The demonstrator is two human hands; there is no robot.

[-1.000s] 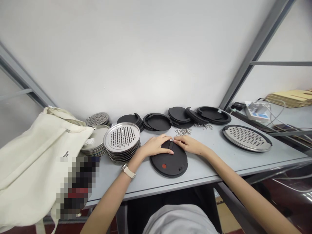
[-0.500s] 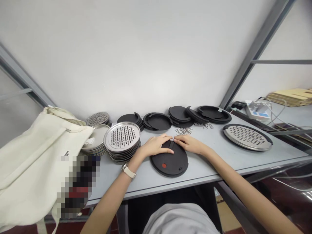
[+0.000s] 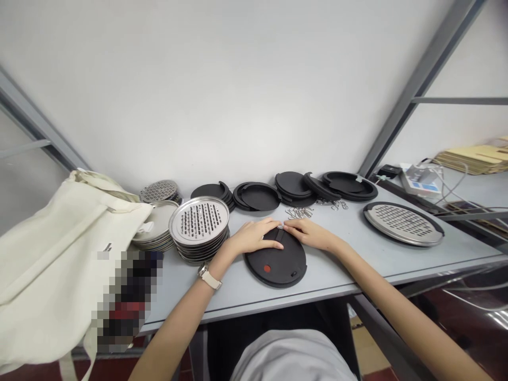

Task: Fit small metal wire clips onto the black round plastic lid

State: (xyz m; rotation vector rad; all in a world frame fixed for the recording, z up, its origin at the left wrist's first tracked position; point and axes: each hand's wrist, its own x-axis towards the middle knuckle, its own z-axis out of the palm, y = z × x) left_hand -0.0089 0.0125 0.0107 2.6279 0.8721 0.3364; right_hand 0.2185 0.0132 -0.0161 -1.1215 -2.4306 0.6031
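A black round plastic base (image 3: 280,262) lies on the table in front of me, with a red-orange dot and a small dark slot near its front edge. My left hand (image 3: 256,237) grips its far left side, the thumb across its face and the fingers at the far rim. My right hand (image 3: 304,233) has its fingertips pinched at that same rim, on a small metal clip (image 3: 280,227) between the two hands. The fingers partly cover the clip. Just beyond lies a pile of small metal wire clips (image 3: 299,212).
To the left stand a stack of round metal graters (image 3: 199,219), a stack of metal discs (image 3: 156,225) and a cream cloth bag (image 3: 59,264). Several black round bases (image 3: 260,197) line the wall. At right lies an oval-looking slotted metal grater (image 3: 402,223) with a black rim.
The view has shifted very slightly. Both hands stay at the far rim of the black base, with hardly any visible movement of the fingers.
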